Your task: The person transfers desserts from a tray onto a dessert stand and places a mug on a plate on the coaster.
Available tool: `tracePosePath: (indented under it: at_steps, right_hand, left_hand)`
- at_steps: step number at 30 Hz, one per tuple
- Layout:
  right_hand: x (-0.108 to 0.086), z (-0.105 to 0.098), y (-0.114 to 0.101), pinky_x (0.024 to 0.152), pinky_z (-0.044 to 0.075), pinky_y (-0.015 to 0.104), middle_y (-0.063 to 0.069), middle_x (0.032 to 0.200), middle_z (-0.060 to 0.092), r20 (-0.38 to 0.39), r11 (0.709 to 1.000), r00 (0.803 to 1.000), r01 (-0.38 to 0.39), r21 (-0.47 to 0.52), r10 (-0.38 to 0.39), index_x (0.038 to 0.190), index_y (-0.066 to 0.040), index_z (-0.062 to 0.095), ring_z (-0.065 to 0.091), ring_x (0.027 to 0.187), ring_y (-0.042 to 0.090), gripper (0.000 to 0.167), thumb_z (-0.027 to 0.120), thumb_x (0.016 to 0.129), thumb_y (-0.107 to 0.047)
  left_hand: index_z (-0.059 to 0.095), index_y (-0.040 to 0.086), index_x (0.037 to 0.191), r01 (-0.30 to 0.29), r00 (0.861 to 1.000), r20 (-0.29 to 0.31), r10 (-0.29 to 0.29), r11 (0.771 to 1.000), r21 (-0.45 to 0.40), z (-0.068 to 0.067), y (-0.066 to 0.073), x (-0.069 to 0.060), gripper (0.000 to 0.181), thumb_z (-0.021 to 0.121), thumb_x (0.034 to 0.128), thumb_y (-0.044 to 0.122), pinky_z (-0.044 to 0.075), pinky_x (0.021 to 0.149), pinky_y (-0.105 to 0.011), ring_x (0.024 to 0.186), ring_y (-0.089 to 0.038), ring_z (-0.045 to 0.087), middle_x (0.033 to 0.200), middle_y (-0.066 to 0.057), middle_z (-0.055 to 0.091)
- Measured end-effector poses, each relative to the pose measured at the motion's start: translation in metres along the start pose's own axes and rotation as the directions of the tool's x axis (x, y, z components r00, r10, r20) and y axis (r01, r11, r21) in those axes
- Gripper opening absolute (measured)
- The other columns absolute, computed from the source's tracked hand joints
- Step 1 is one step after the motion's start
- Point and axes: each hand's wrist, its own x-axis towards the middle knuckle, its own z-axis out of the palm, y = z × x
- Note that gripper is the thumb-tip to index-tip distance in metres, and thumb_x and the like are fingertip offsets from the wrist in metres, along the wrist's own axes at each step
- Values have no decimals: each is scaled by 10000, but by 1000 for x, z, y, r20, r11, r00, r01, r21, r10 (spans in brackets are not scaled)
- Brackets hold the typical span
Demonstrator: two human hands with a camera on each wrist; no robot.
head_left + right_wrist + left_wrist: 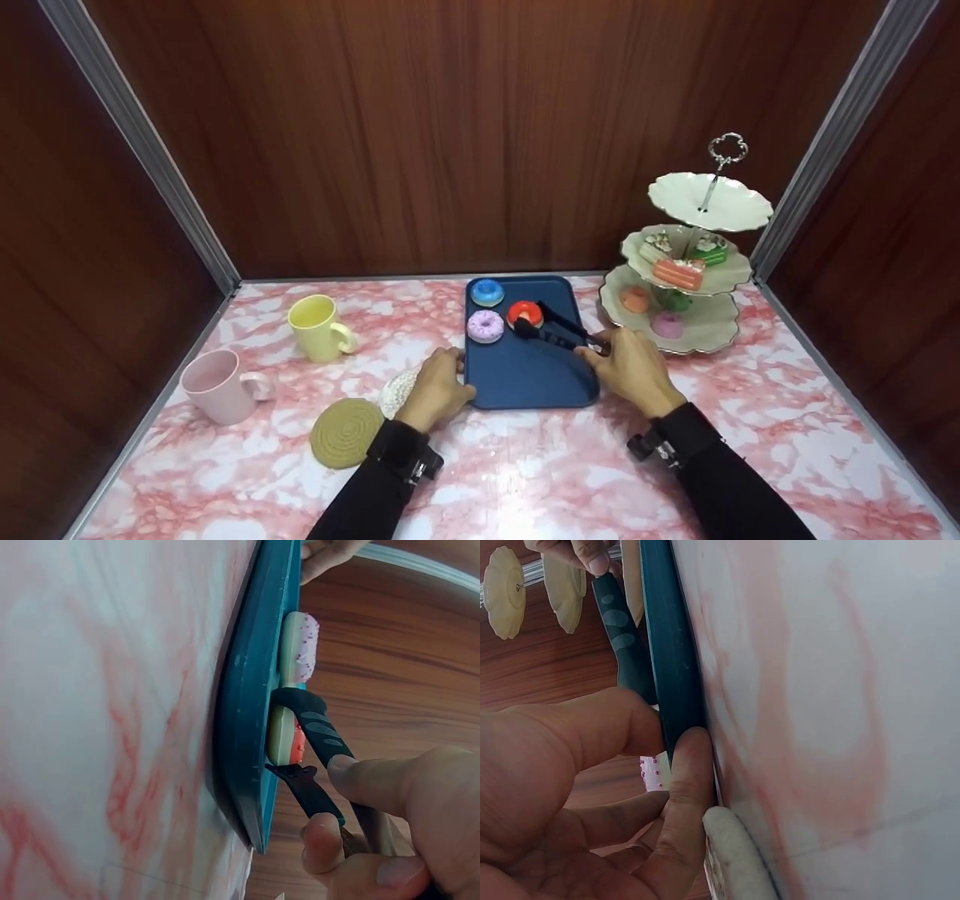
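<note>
On the tray, blue donut, head view only, left hand gripping rim, right hand gripping tongs

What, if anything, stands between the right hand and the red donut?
Only the tongs that the right hand grips, reaching over the rim of the tray; their tips flank the red donut. Nothing else visible blocks it.

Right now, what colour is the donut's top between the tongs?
The donut has a red top, clearest in the head view.
</note>
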Motion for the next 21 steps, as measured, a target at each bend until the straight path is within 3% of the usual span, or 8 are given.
tracePosePath:
  at_steps: [6, 13, 21]
  right_hand:
    - [-1, -1, -1, 463, 380, 290, -60, 661, 675, -30, 1000, 999, 17, 2, -17, 891, -220, 750, 583, 579, 133, 334, 695, 734, -511]
    - [0, -4, -1, 476, 379, 291, -111, 545, 588, -43, 999, 999, 33, 11, -32, 869, -202, 751, 545, 538, 126, 331, 703, 732, -499]
    - [0, -10, -3, 494, 412, 306, -86, 548, 614, -84, 998, 995, 55, 18, -53, 858, -175, 754, 565, 543, 126, 345, 704, 734, -493]
  left_hand:
    - [540, 62, 1242, -31, 999, -10, 32, 999, 23, -1, -2, 1, 619, 696, 645, 115, 439, 846, -315, 906, -166, 508, 1021, -55, 557]
    - [542, 69, 1235, -14, 1000, -7, 14, 1000, 15, -1, -1, 0, 613, 697, 645, 122, 444, 837, -316, 902, -165, 510, 1022, -50, 554]
    - [538, 71, 1237, -2, 1000, -7, 2, 1000, 16, 1, 0, 1, 616, 701, 645, 118, 445, 850, -315, 912, -167, 511, 1031, -47, 552]
